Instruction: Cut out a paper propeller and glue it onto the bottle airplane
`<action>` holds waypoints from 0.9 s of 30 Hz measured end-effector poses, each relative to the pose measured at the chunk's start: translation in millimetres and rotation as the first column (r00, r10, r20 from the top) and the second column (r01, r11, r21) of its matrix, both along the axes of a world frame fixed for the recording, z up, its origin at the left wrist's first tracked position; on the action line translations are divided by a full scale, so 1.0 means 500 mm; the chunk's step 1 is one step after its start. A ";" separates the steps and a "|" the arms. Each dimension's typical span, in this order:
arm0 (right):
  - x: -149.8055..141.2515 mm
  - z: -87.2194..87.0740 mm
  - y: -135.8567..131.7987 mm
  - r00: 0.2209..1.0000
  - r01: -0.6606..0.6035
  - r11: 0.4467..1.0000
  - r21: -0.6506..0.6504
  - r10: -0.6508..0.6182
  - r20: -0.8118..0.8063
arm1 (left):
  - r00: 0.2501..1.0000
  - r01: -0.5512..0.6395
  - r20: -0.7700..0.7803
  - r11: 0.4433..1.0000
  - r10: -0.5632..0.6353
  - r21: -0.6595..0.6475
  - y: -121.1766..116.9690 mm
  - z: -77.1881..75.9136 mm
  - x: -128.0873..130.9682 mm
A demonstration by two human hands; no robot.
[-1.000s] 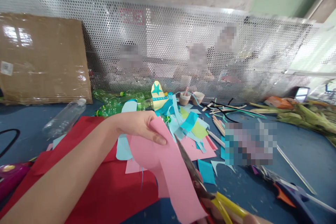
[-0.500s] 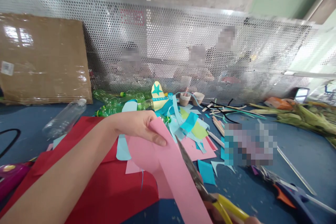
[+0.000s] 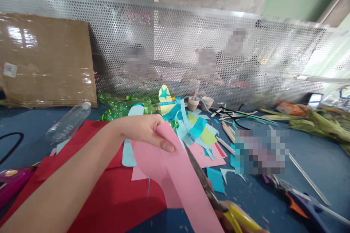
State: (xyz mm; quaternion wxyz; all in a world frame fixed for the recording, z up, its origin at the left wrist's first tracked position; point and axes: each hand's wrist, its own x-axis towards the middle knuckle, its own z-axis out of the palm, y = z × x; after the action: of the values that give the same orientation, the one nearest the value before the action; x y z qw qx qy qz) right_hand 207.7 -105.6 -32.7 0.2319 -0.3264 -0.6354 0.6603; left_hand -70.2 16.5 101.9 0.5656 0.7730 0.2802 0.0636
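My left hand [image 3: 150, 133] pinches the upper end of a folded pink paper sheet [image 3: 188, 189], thumb on top. At the lower right, my right hand [image 3: 222, 213] is partly cut off by the frame and closed around the yellow handles of a pair of scissors [image 3: 202, 174]. The scissor blades lie along the pink sheet's right edge and point up toward my left hand. Beneath the pink sheet spread red sheets [image 3: 120, 193]. A light blue paper strip [image 3: 128, 154] lies just left of the pink sheet.
Green plastic bottles [image 3: 117, 113], a clear bottle [image 3: 69, 122] and two small cups [image 3: 193, 103] stand or lie behind. Blue paper scraps [image 3: 216, 179] are right of the scissors. A blue glue gun [image 3: 306, 204] lies lower right, a magenta tool [image 3: 13, 185] lower left. Cardboard [image 3: 49, 62] leans against the perforated panel.
Almost nothing differs. The whole view shifts very slightly, while both hands, the scissors and the pink sheet keep nearly the same places.
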 end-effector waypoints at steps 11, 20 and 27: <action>-0.016 0.000 0.014 0.998 -0.061 0.992 0.112 0.064 -0.029 | 1.000 -0.011 -0.024 1.000 0.011 0.023 0.001 0.000 -0.003; -0.026 -0.004 0.016 1.000 0.016 0.994 0.105 -0.014 -0.014 | 1.000 -0.010 0.002 1.000 0.010 0.017 0.000 0.001 -0.002; 0.033 -0.071 0.002 0.986 0.125 0.987 -0.099 -0.134 -0.097 | 0.999 -0.022 -0.022 0.999 0.022 0.030 0.000 0.001 -0.004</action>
State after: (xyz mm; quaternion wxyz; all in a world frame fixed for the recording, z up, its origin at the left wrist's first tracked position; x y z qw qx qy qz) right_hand 224.1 -104.5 -67.9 0.2917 -0.3427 -0.5687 0.6885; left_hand -72.2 16.7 102.3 0.5502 0.7788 0.2941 0.0651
